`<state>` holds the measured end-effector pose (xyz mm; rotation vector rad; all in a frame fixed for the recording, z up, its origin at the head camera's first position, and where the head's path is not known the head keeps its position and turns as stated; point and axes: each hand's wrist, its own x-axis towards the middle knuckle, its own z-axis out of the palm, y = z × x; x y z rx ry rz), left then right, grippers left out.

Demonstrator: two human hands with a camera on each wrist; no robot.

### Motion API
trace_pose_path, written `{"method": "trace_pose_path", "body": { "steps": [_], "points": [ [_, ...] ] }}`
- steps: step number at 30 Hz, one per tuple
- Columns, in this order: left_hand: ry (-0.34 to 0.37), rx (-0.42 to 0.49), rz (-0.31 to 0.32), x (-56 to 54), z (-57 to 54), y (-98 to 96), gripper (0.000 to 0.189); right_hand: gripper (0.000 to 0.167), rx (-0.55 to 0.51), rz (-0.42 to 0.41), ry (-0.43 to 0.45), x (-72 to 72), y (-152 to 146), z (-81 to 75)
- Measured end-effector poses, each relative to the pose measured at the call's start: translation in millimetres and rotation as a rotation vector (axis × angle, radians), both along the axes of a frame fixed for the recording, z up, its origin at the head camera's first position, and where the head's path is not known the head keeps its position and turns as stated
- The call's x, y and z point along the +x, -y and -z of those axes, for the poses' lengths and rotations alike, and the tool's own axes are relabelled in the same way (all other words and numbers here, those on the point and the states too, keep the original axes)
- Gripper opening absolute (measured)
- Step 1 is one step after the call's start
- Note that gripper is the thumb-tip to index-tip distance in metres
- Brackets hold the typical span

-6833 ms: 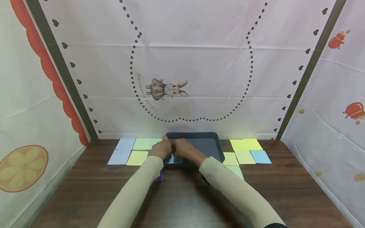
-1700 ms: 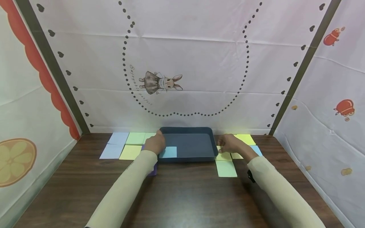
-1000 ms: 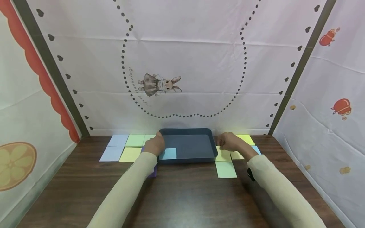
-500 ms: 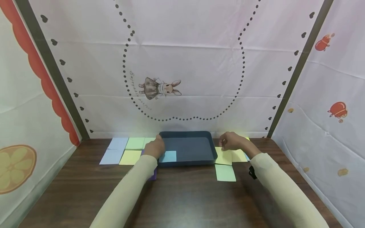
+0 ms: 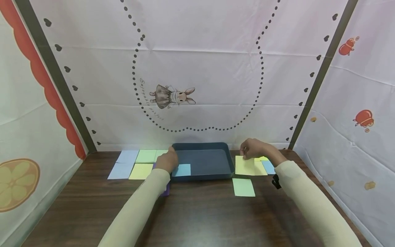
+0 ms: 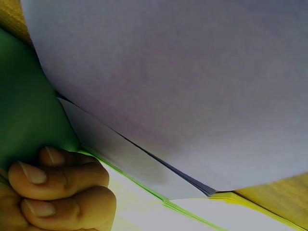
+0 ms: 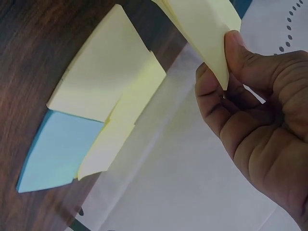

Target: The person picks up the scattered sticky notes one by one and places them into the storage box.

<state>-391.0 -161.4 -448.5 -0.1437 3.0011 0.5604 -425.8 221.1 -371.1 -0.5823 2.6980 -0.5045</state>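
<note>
A dark blue tray lies against the back cloth. At its left rim my left hand holds on, its fingers curled in the left wrist view beside the dark tray wall. My right hand pinches a pale yellow sticky-note pad by its top edge, thumb on one face in the right wrist view. The pad is tilted up, just right of the tray. A blue sticky-note pad sits in the tray's front left corner. A purple pad is partly hidden beneath my left arm.
To the left lie blue, green and yellow pads. Right of the tray are another pale yellow pad, a blue pad and a pale green pad. Cloth walls enclose the wooden table.
My right hand left the blue pad's spot in the tray, went to the yellow pad on the right and lifted it. My left hand moved from near the blue pad to the tray's left rim.
</note>
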Motion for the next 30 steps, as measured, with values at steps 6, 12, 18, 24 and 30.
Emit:
{"method": "trace_pose_path", "body": {
  "steps": [6, 12, 18, 24, 30],
  "points": [
    [0.000, 0.001, -0.001, -1.0, 1.3, 1.4, 0.044, 0.012, 0.005, -0.021, 0.017, 2.9, -1, -10.9],
    [0.017, 0.012, -0.015, -1.8, 1.3, 2.0, 0.049, 0.011, 0.023, -0.029, 0.026, 3.9, -3, -21.4],
    [0.019, 0.014, -0.018, -1.8, 1.2, 2.1, 0.051, 0.013, 0.037, -0.032, 0.040, 4.8, -1, -30.9],
    [0.009, 0.015, -0.019, -1.6, 1.8, 1.9, 0.049, 0.011, 0.015, -0.064, 0.044, 7.8, 5, -39.1],
    [-0.003, 0.015, -0.013, 0.9, 0.7, 1.1, 0.046, 0.011, 0.007, -0.073, 0.023, 9.1, 14, -44.9]
  ]
}}
